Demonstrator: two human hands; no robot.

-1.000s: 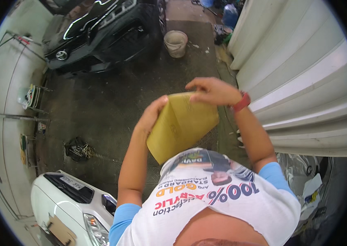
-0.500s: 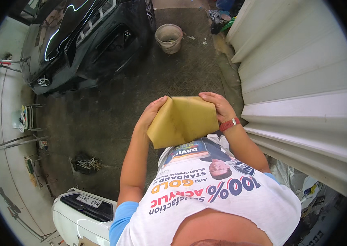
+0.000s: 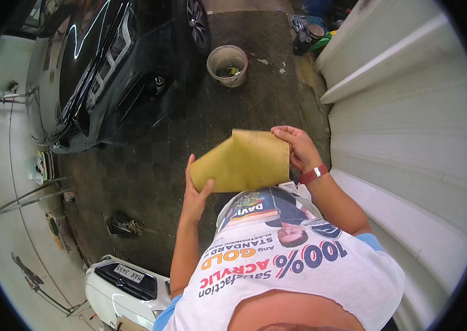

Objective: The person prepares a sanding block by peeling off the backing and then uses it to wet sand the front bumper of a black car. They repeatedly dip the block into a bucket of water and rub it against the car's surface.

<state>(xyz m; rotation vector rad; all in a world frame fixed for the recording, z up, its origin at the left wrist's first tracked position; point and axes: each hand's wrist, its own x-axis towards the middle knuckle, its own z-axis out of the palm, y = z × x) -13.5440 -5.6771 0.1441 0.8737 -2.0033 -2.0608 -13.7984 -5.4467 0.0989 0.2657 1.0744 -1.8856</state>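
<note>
A gold-yellow sheet that looks like sandpaper (image 3: 244,163) is held in front of my waist, bent with a soft crease from its top edge. At its left end my left hand (image 3: 193,196) has the thumb on the near face and the fingers along and behind the edge. My right hand (image 3: 300,149) pinches the upper right corner between thumb and fingers. Faint marks run along the sheet's right side. A red watch (image 3: 314,174) sits on my right wrist.
A black car (image 3: 128,71) with exposed front parts stands ahead at left. Beyond the sheet is a grubby bucket (image 3: 228,58). Pale corrugated panels (image 3: 399,105) line the right. A white car (image 3: 128,292) is at lower left, near a dark heap (image 3: 123,225) on the floor.
My left hand has slid down along the sheet's left end, its thumb now on the near face. The sheet has tilted and flexed, its left end higher. My view has shifted.
</note>
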